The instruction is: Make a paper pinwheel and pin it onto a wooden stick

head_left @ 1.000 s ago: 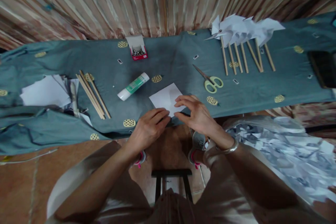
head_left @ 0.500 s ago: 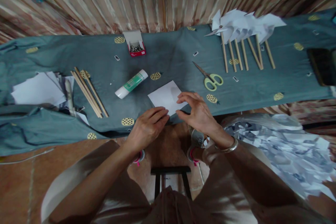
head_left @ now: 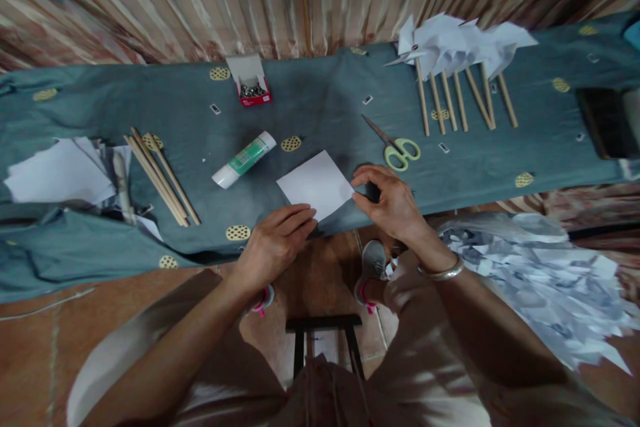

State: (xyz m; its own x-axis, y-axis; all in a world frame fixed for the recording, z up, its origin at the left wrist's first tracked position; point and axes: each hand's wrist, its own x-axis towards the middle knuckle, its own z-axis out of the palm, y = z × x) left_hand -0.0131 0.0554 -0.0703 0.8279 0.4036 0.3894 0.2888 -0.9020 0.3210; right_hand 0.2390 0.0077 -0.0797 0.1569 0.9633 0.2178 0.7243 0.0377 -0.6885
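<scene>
A square sheet of white paper (head_left: 316, 181) lies turned cornerwise near the table's front edge. My left hand (head_left: 276, 240) has its fingers together on the sheet's near edge, the thumb out of sight beneath. At the sheet's right corner, my right hand (head_left: 389, 203) pinches the paper between thumb and index finger. A white and green glue stick (head_left: 244, 160) rests to the left of the sheet. Scissors with light green handles (head_left: 401, 153) lie beyond my right hand, blades pointing away to the left.
A red box of metal pins (head_left: 254, 90) stands open at the back. Several wooden sticks (head_left: 159, 180) and a stack of white paper (head_left: 60, 173) lie left. Paper pinwheels (head_left: 453, 47) occupy the back right, near a dark phone (head_left: 597, 121). A bag of paper pieces (head_left: 535, 280) sits below.
My right hand has moved slightly right, and its thumb and index finger have closed on the sheet's right corner. My left hand stays at the near edge. The view has shifted slightly.
</scene>
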